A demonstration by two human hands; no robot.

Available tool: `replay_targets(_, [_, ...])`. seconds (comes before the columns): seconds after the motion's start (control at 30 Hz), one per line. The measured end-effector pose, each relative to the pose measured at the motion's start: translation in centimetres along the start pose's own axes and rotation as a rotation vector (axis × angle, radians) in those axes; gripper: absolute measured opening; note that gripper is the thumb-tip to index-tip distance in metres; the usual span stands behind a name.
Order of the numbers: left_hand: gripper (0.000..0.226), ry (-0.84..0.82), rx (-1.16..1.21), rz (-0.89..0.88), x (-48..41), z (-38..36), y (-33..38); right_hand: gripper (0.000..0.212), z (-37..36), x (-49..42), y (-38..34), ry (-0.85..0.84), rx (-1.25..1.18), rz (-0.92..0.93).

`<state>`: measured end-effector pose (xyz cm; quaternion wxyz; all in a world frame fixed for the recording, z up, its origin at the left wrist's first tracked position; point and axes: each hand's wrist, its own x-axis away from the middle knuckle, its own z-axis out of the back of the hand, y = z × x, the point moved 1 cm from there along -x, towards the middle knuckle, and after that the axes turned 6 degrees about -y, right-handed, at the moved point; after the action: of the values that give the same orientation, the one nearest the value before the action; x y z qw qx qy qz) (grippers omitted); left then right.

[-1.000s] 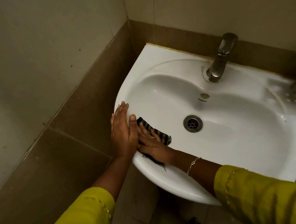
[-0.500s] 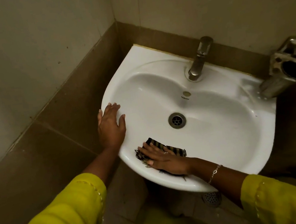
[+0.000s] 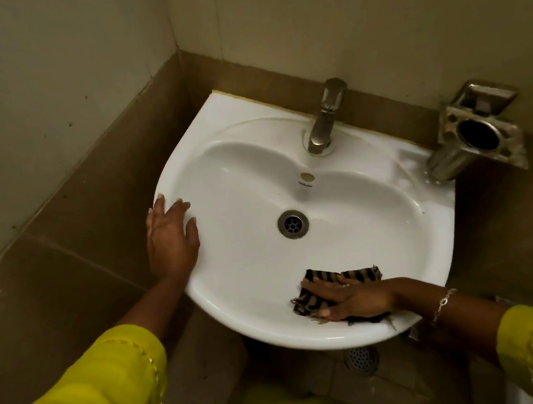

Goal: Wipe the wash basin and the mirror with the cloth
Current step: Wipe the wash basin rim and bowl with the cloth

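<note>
The white wash basin (image 3: 237, 157) is fixed in the corner of a tiled wall. A dark striped cloth (image 3: 348, 276) lies on the basin's near inner wall and front rim. My right hand (image 3: 352, 299) presses flat on the cloth, fingers stretched to the left. My left hand (image 3: 170, 237) rests on the basin's left rim with fingers spread, holding nothing. The drain (image 3: 292, 224) sits in the bowl's middle, apart from the cloth. No mirror is in view.
A metal tap (image 3: 324, 124) stands at the back of the basin. A metal holder (image 3: 476, 132) juts from the wall over the basin's right back corner. A floor drain (image 3: 361, 359) lies below the basin. Tiled walls close in on the left and back.
My right hand has slid the cloth to the right along the basin's near side, from the left rim to the front. My left hand stays on the left rim.
</note>
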<state>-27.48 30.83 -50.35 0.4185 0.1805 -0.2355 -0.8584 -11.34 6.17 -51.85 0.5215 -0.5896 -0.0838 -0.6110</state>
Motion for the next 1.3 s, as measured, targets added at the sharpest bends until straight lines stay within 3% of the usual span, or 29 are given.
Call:
replay_targets(0.3, [0.043,-0.01,0.02,0.029,0.6,0.2,1.0,0.067,2.5,3.3,5.4,-0.121,0.508,-0.207])
replay_targets(0.4, [0.044,-0.021,0.038,0.044,0.5,0.2,1.1,0.124,4.1,3.7,7.7,-0.019,0.715,-0.307])
replay_targets(0.43, [0.044,-0.023,0.042,0.048,0.4,0.3,1.1,0.129,4.7,3.6,8.6,0.096,0.778,-0.293])
replay_targets(0.53, [0.042,-0.016,0.05,0.048,0.6,0.4,1.5,0.087,6.5,3.1,10.4,0.281,0.977,-0.316])
replay_targets(0.73, [0.041,0.001,0.07,0.051,0.5,0.5,1.6,0.043,10.0,0.7,9.7,0.44,1.133,-0.306])
replay_targets(0.87, [0.038,-0.008,0.064,0.061,0.2,0.3,1.0,0.069,11.3,-2.5,8.5,0.504,1.117,-0.271])
replay_targets(1.0, [0.041,0.005,0.076,0.065,0.2,0.2,1.2,0.064,11.2,-5.3,7.4,0.624,1.288,-0.253])
replay_targets(1.13, [0.041,0.003,0.07,0.059,0.3,0.3,1.3,0.06,11.2,-8.5,5.0,0.787,1.233,-0.322])
replay_targets(1.23, [0.04,0.017,0.078,0.059,0.5,0.3,1.3,0.058,11.2,-10.5,4.0,0.74,1.2,-0.384])
replay_targets(1.3, [0.039,0.029,0.082,0.051,0.4,0.1,1.0,0.059,11.6,-11.3,3.8,0.799,1.154,-0.356])
